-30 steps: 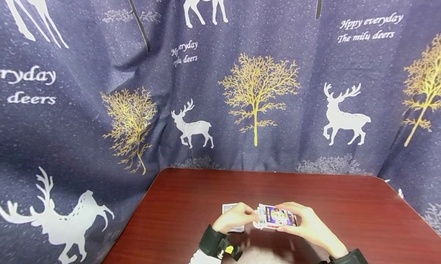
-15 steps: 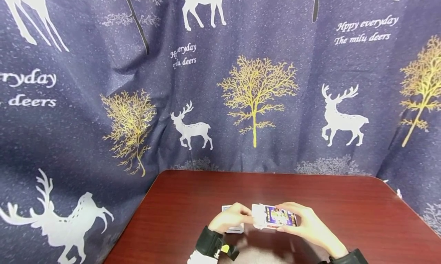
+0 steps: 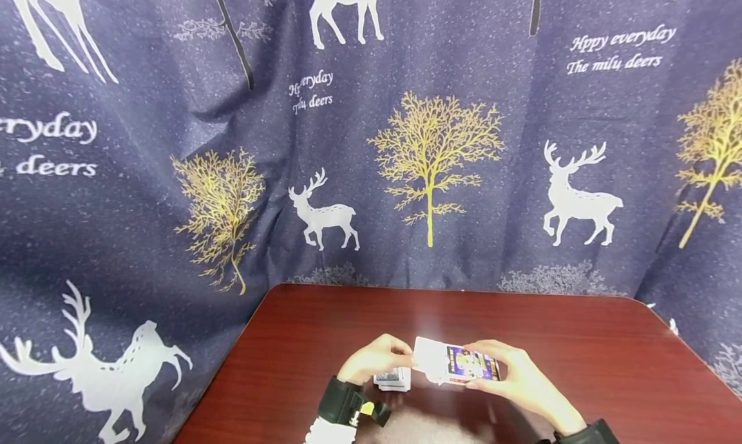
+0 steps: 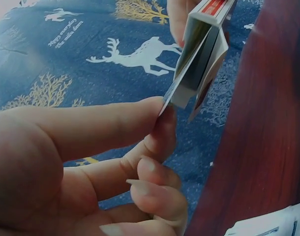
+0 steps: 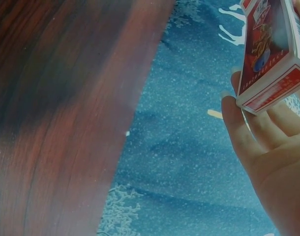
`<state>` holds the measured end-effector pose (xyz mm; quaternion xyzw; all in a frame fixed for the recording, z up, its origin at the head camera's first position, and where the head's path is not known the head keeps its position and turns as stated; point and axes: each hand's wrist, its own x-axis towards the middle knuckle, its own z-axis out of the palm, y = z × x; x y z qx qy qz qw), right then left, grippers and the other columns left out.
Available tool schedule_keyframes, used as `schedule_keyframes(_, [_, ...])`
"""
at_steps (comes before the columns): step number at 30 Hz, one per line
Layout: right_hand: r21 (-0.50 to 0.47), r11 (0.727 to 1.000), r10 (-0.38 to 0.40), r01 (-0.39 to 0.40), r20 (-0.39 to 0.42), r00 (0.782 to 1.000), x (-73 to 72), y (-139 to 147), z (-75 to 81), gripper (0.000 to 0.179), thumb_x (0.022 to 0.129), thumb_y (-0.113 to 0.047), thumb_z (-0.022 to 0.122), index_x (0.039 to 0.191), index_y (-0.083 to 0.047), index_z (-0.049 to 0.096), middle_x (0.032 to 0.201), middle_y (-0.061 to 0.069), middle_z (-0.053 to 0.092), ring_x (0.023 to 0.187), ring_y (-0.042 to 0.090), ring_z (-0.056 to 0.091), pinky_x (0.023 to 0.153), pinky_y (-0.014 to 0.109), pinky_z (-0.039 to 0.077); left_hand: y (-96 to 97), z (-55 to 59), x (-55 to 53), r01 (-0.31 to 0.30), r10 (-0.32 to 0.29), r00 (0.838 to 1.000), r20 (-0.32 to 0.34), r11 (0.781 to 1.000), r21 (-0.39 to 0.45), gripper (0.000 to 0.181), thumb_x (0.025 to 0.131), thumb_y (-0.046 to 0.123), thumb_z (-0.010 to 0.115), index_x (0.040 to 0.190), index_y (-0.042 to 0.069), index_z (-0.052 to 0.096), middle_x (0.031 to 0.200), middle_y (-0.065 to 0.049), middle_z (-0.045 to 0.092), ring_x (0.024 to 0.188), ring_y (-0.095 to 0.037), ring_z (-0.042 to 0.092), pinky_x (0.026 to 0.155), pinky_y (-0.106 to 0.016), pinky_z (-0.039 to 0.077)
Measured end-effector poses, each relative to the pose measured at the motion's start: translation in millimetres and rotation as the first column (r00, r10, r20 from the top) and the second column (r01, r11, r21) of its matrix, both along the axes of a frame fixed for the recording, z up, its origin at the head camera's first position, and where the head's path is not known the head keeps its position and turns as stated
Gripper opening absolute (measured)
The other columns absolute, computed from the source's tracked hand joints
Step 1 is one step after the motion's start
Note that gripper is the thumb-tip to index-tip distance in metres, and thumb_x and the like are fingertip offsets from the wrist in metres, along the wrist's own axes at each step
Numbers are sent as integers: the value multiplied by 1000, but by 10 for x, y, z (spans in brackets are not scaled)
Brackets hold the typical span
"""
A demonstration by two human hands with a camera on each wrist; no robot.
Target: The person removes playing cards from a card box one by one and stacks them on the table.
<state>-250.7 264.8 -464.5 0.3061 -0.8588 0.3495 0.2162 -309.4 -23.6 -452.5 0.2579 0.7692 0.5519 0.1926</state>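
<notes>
In the head view my right hand grips a playing card box by its long edges, its open end facing left. A white-faced playing card sticks out of that end. My left hand pinches the card's outer corner between thumb and finger. The left wrist view shows the card reaching into the box, whose flaps stand out; the other fingers are curled below. Red printing covers the box side seen in the right wrist view. A stack of playing cards lies on the table, partly under my left hand.
The reddish-brown table has rounded far corners. Directly behind it hangs a dark blue curtain with deer and trees. A black strap with a small device circles my left wrist.
My left hand has moved left, and the pinched card now extends farther out of the box. More of the card stack shows below the hand. The right hand and box stay in place.
</notes>
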Motion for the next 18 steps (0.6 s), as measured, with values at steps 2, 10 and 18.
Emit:
schedule_keyframes(2, [2,1000,1,-1,-1,1000,1,-5,10,49,73,-30,83,118,-20,66,109,-7,68,88,1,59,74,16,46,-28,1,-16,0,0,1000,2,1000,14,19,86,10,65,90,-9,67,62,5,56,54,-10,49,51,-24,39])
schedule_keyframes(10, [-18,1000,11,-12,-35,999,-24,12,-23,52,70,-25,86,117,-17,66,108,-4,69,86,2,60,73,14,45,-126,15,-84,-13,13,999,-29,1000,17,20,89,7,60,93,-11,65,69,4,55,63,-10,49,59,-23,40])
schedule_keyframes(18, [-34,998,43,-46,-84,996,-46,12,-53,55,67,-20,87,116,-12,66,106,2,69,86,6,60,74,13,43,-157,7,-133,-43,43,999,-2,992,118,21,93,3,52,98,-16,59,85,-28,68,65,-11,64,68,-36,55])
